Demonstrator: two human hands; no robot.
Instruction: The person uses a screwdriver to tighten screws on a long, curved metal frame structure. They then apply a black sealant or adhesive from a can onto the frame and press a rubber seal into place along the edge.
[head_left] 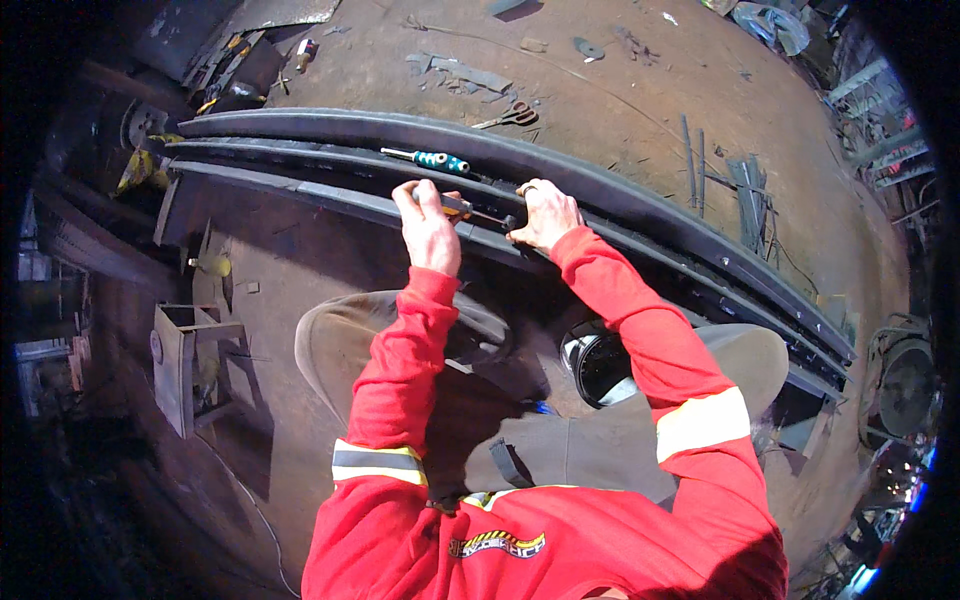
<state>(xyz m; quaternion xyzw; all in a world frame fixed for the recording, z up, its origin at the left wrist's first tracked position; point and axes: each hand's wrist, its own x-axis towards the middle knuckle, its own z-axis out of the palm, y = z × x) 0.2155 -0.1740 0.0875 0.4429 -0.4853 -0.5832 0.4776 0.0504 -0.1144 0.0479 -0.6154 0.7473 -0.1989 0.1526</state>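
Observation:
My left hand (430, 235) is closed around a screwdriver (457, 206) with an orange and dark handle. Its thin shaft points right, toward my right hand (548, 218). The fingers of that hand are curled at a small dark part (510, 222) by the shaft's tip; its kind is too small to tell. Both hands are over long dark metal rails (380, 205) that run side by side from left to right in front of my knees. Just beyond my left hand, a second screwdriver (440, 161) with a teal handle lies on the rails.
Scissors (518, 114) and scrap strips (465, 74) lie on the brown floor beyond the rails. Metal strips (750, 200) are stacked at the right. A small metal frame (185, 370) stands at the left, with a cable (245, 495) near it.

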